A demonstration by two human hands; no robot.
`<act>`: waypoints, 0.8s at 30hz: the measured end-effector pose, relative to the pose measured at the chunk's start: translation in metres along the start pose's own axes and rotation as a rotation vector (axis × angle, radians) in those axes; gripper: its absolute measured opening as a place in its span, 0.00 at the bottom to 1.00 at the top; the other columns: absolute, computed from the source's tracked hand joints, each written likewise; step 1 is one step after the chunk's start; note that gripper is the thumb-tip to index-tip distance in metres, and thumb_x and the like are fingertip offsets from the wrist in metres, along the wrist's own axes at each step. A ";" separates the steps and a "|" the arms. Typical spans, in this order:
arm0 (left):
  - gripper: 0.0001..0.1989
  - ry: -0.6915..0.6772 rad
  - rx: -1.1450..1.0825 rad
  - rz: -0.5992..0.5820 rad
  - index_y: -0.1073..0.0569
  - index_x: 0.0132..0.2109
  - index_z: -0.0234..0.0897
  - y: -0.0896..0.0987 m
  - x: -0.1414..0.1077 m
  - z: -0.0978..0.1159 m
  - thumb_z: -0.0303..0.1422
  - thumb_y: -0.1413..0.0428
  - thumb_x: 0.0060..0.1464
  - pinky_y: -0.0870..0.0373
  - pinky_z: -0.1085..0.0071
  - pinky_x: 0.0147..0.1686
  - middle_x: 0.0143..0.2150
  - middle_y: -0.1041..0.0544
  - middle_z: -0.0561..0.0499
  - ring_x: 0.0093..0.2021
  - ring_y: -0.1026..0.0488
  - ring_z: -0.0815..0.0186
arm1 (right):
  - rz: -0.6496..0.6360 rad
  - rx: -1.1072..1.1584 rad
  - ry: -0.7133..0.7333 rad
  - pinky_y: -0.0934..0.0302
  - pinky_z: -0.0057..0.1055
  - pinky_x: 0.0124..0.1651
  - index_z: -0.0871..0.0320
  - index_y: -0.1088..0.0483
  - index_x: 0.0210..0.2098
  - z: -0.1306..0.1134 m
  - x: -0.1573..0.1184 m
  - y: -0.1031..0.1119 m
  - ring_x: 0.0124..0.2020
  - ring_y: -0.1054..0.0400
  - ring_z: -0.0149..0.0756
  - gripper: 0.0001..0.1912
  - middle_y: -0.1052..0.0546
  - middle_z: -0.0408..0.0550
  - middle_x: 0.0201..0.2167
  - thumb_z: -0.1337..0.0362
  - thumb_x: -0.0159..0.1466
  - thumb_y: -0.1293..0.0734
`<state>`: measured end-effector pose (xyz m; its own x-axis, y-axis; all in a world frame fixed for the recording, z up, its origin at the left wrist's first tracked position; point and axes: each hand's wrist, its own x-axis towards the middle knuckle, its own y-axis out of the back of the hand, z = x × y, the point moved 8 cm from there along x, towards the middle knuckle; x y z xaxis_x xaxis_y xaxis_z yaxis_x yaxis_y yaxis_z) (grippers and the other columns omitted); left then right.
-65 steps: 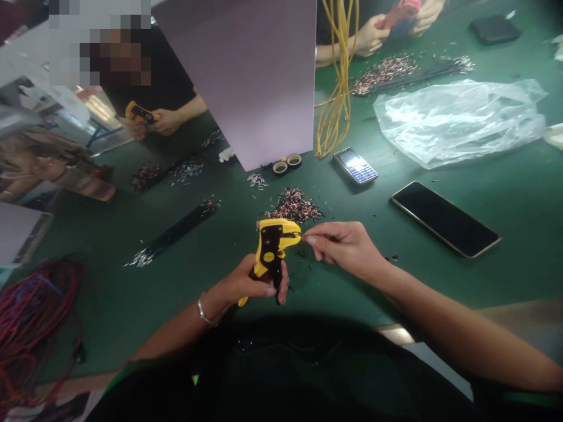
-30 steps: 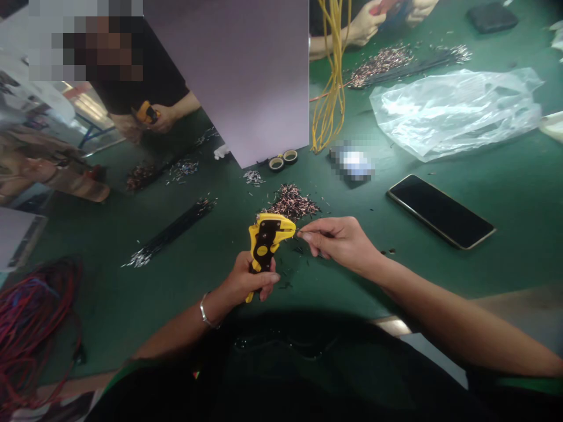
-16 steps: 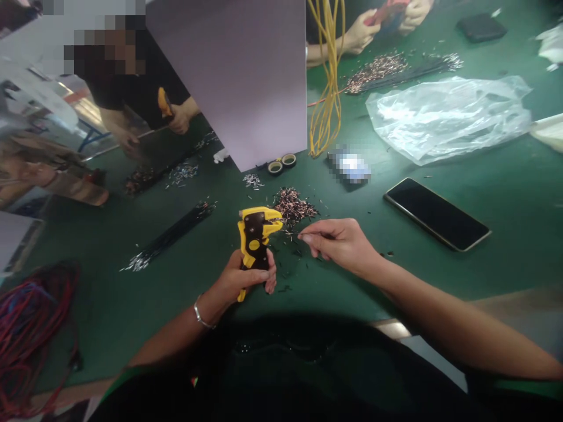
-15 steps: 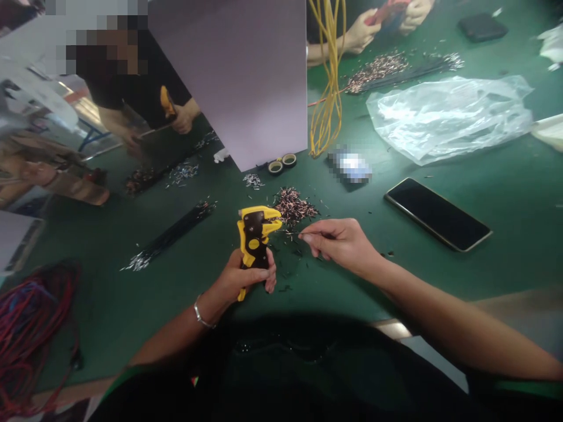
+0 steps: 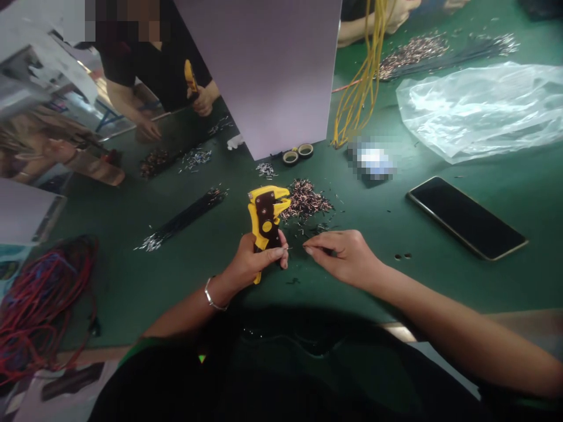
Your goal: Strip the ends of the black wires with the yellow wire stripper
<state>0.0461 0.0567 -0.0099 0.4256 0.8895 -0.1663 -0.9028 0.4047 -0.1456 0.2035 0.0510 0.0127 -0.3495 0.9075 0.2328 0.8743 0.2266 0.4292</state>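
Observation:
My left hand is wrapped round the handles of a yellow and black wire stripper, whose jaws point right and stand apart. A thin, light-coloured end shows beside my left thumb. To the right, my right hand is closed in a pinch; what lies between its fingertips is too small to make out. Just behind the tool's jaws is a pile of short copper-and-black wire bits. A bundle of black wires with bared ends lies on the green table to the left.
A dark phone lies at the right, a clear plastic bag behind it. Two tape rolls sit by a pale panel. Red cables lie far left. Other people's hands work across the table.
My right hand has drawn down, away from the stripper's jaws, and now sits level with my left thumb. The whole view has shifted somewhat.

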 end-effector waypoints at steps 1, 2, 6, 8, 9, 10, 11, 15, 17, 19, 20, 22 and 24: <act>0.11 -0.006 -0.005 0.006 0.27 0.40 0.31 0.000 0.000 0.000 0.32 0.36 0.52 0.26 0.65 0.31 0.27 0.25 0.51 0.27 0.26 0.66 | -0.015 0.003 -0.006 0.35 0.31 0.32 0.55 0.19 0.31 0.000 0.000 -0.002 0.25 0.28 0.33 0.13 0.18 0.47 0.27 0.65 0.61 0.36; 0.10 -0.011 -0.008 0.013 0.27 0.39 0.32 0.000 0.000 0.000 0.32 0.36 0.52 0.27 0.66 0.31 0.27 0.25 0.51 0.26 0.26 0.66 | -0.028 0.007 -0.012 0.36 0.30 0.31 0.55 0.19 0.31 0.000 -0.001 -0.004 0.24 0.29 0.32 0.13 0.18 0.47 0.27 0.65 0.61 0.36; 0.08 -0.010 0.015 0.063 0.27 0.37 0.32 0.005 0.000 -0.001 0.28 0.37 0.49 0.28 0.68 0.28 0.27 0.26 0.53 0.24 0.28 0.69 | -0.054 0.031 -0.005 0.39 0.29 0.29 0.57 0.20 0.27 0.000 -0.002 -0.007 0.23 0.31 0.31 0.13 0.21 0.46 0.23 0.64 0.61 0.37; 0.08 -0.003 0.020 0.092 0.28 0.36 0.32 0.009 0.000 -0.002 0.27 0.37 0.48 0.28 0.69 0.27 0.28 0.26 0.53 0.23 0.28 0.69 | -0.040 0.046 -0.008 0.40 0.29 0.28 0.57 0.21 0.25 0.001 -0.001 -0.005 0.23 0.31 0.31 0.13 0.22 0.46 0.22 0.64 0.61 0.37; 0.08 -0.001 0.018 0.104 0.28 0.36 0.32 0.011 0.000 -0.002 0.27 0.37 0.47 0.29 0.70 0.26 0.28 0.26 0.53 0.23 0.28 0.70 | -0.029 0.054 -0.028 0.40 0.29 0.28 0.58 0.22 0.25 0.003 -0.001 -0.003 0.22 0.32 0.31 0.13 0.22 0.46 0.21 0.64 0.61 0.36; 0.08 0.000 0.015 0.109 0.28 0.36 0.31 0.013 0.000 -0.002 0.27 0.37 0.47 0.29 0.70 0.26 0.28 0.26 0.53 0.23 0.28 0.70 | -0.017 0.064 -0.063 0.41 0.29 0.27 0.58 0.22 0.25 0.006 -0.001 -0.001 0.22 0.32 0.31 0.13 0.23 0.45 0.20 0.64 0.61 0.36; 0.08 0.000 0.010 0.107 0.28 0.36 0.31 0.014 0.001 -0.002 0.27 0.37 0.47 0.29 0.70 0.27 0.28 0.26 0.53 0.23 0.28 0.69 | -0.003 0.077 -0.106 0.41 0.29 0.27 0.58 0.22 0.25 0.009 -0.001 0.001 0.21 0.33 0.31 0.12 0.24 0.45 0.19 0.63 0.60 0.35; 0.12 0.003 0.009 0.062 0.26 0.40 0.30 0.015 0.003 -0.003 0.30 0.35 0.49 0.27 0.66 0.32 0.30 0.24 0.50 0.27 0.26 0.67 | 0.045 0.140 -0.226 0.43 0.28 0.24 0.59 0.23 0.26 0.019 0.000 0.008 0.19 0.37 0.29 0.12 0.28 0.43 0.16 0.61 0.60 0.34; 0.15 -0.017 0.009 0.028 0.25 0.43 0.30 0.014 0.004 -0.002 0.31 0.34 0.48 0.26 0.64 0.36 0.36 0.22 0.46 0.30 0.25 0.65 | 0.061 0.150 -0.235 0.44 0.28 0.24 0.59 0.23 0.26 0.019 0.001 0.010 0.19 0.37 0.29 0.12 0.28 0.43 0.15 0.60 0.61 0.35; 0.17 -0.045 0.005 -0.011 0.25 0.45 0.31 0.013 0.005 -0.001 0.31 0.34 0.48 0.26 0.62 0.39 0.42 0.21 0.43 0.33 0.24 0.63 | 0.070 0.142 -0.237 0.45 0.28 0.23 0.59 0.25 0.25 0.017 0.001 0.011 0.18 0.38 0.28 0.12 0.28 0.42 0.15 0.60 0.61 0.35; 0.18 -0.055 0.002 -0.028 0.25 0.47 0.31 0.013 0.005 0.000 0.31 0.34 0.48 0.27 0.61 0.41 0.44 0.21 0.42 0.34 0.24 0.62 | 0.072 0.140 -0.236 0.45 0.28 0.23 0.58 0.25 0.25 0.017 0.001 0.012 0.18 0.39 0.28 0.12 0.28 0.42 0.15 0.60 0.61 0.35; 0.19 -0.053 -0.020 -0.060 0.25 0.49 0.32 0.012 0.004 0.000 0.30 0.35 0.48 0.27 0.58 0.44 0.45 0.21 0.40 0.36 0.23 0.60 | 0.071 0.138 -0.232 0.46 0.27 0.23 0.58 0.26 0.24 0.014 0.002 0.013 0.17 0.40 0.27 0.13 0.28 0.42 0.15 0.60 0.61 0.35; 0.21 -0.042 -0.061 -0.100 0.25 0.50 0.33 0.010 0.004 -0.001 0.29 0.35 0.48 0.28 0.55 0.46 0.42 0.20 0.41 0.36 0.23 0.59 | 0.067 0.139 -0.236 0.47 0.27 0.22 0.58 0.27 0.23 0.013 0.002 0.014 0.17 0.41 0.26 0.13 0.28 0.42 0.15 0.60 0.62 0.36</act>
<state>0.0388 0.0637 -0.0124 0.5095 0.8537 -0.1073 -0.8497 0.4796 -0.2189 0.2196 0.0603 0.0080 -0.2155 0.9757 0.0398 0.9363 0.1949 0.2920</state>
